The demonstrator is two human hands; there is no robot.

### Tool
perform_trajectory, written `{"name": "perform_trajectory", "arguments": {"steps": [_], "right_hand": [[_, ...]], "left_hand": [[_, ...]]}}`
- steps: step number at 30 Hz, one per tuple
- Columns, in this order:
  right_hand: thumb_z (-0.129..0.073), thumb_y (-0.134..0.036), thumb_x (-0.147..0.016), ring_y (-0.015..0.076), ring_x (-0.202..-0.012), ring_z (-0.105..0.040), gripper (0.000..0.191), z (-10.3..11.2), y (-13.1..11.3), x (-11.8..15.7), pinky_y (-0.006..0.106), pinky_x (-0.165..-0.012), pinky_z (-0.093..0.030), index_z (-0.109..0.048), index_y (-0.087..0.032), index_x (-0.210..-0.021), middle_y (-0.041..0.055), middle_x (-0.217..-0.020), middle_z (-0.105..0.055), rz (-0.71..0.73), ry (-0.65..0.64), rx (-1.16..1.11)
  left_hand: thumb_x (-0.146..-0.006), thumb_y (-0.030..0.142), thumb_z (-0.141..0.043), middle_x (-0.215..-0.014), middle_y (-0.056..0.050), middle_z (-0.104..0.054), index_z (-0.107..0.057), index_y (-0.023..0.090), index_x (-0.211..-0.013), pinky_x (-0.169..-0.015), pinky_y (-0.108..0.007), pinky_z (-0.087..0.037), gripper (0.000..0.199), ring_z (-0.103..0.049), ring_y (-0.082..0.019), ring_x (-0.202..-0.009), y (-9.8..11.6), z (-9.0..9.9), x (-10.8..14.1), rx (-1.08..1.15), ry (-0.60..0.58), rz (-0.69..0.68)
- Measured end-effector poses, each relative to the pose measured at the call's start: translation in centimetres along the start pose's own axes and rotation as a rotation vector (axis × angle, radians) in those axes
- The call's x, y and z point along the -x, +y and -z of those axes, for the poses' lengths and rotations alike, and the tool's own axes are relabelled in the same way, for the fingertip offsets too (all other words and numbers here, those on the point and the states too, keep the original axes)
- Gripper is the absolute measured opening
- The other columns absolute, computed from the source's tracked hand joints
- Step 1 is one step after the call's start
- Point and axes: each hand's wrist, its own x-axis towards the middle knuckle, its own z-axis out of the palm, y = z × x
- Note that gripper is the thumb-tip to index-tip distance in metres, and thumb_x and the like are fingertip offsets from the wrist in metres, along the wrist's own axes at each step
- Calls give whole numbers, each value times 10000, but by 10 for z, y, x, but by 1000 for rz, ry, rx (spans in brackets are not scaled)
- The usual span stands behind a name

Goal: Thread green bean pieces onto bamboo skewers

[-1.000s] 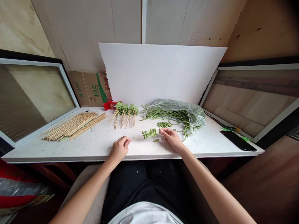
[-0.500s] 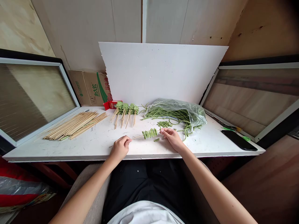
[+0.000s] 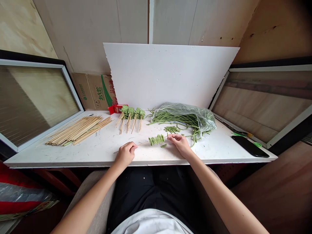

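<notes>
Lying between the two hands, the skewer runs mainly sideways, its right end angled slightly away from the body. Threaded bean pieces sit crosswise, nearer the right hand, whose fingertips meet the tip; their grip is unclear. The left hand closes in a pinch on the bare shaft.

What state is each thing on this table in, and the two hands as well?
Left hand: closed on held skewer
Right hand: fingers pinched at its other end
Held skewer: partly filled with bean pieces
Filled skewers: bunched, lying down
Spare skewers: bare, loosely piled
Plastic bag: open, beans sticking out
Phone: flat, screen dark
</notes>
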Motion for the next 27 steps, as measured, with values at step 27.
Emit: {"name": "perform_trajectory", "arguments": {"steps": [27], "right_hand": [[-819,-610,-757,227,-880,-651,417,1,4,-3,319,-765,-486,-790,-226,-917,77,-975,-762,-9,-24,-31]], "left_hand": [[-973,234,-542,-694,-2,-657,-622,217,-764,-632,-271,-411,224,-564,-158,-618,2,1,0,-11,31,5]]}}
